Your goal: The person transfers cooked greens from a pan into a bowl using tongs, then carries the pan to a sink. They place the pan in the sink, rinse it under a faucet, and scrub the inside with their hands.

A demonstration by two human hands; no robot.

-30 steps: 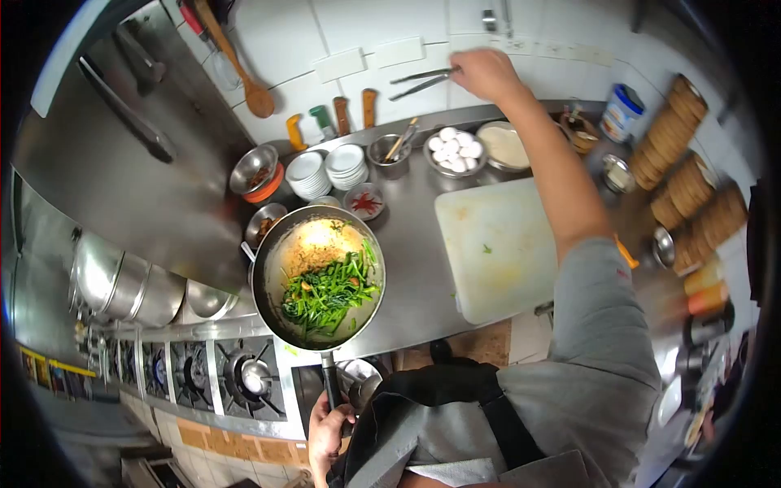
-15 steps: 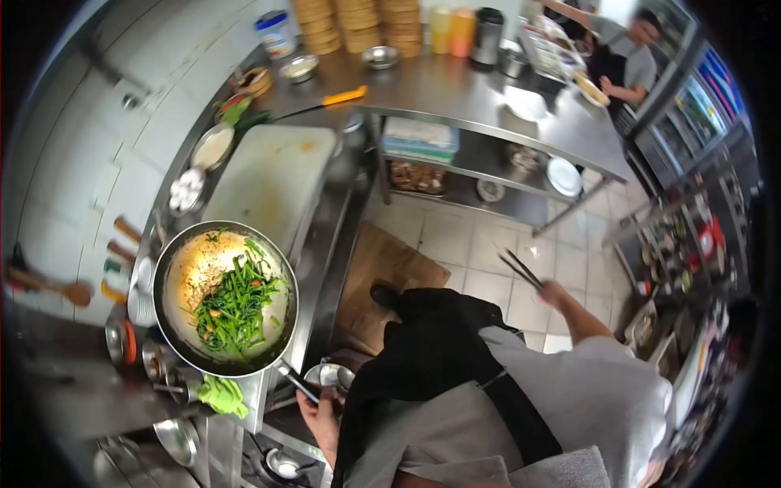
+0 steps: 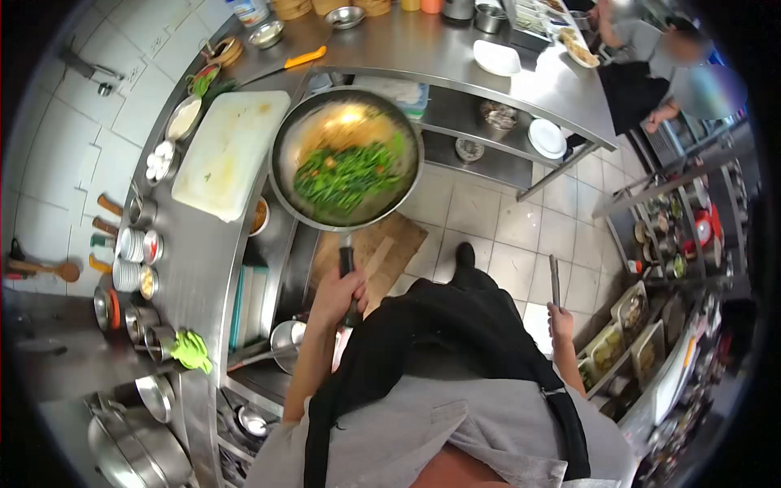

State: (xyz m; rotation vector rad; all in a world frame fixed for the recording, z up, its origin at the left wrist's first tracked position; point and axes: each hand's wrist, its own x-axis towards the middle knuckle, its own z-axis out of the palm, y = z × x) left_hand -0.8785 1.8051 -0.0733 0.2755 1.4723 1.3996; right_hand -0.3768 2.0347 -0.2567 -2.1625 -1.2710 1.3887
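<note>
My left hand (image 3: 338, 294) grips the dark handle of a large metal pan (image 3: 346, 157) and holds it in the air, off the counter, over the tiled floor. Inside the pan lie stir-fried green vegetables (image 3: 346, 175) with small red bits, and sauce on the far side. My right hand (image 3: 560, 321) hangs at my right side, closed around metal tongs (image 3: 554, 279) that point upward. A black apron covers my front.
A white cutting board (image 3: 228, 150) lies on the steel counter (image 3: 203, 268) at left, with stacked small bowls (image 3: 130, 260), an egg bowl (image 3: 159, 161) and an orange-handled knife (image 3: 285, 65). A steel prep table (image 3: 455, 57) stands ahead; another person (image 3: 667, 65) works at the top right.
I have turned away from the counter. The pan has lifted off the counter edge and swung out over the floor. My right hand with the tongs has dropped to my side.
</note>
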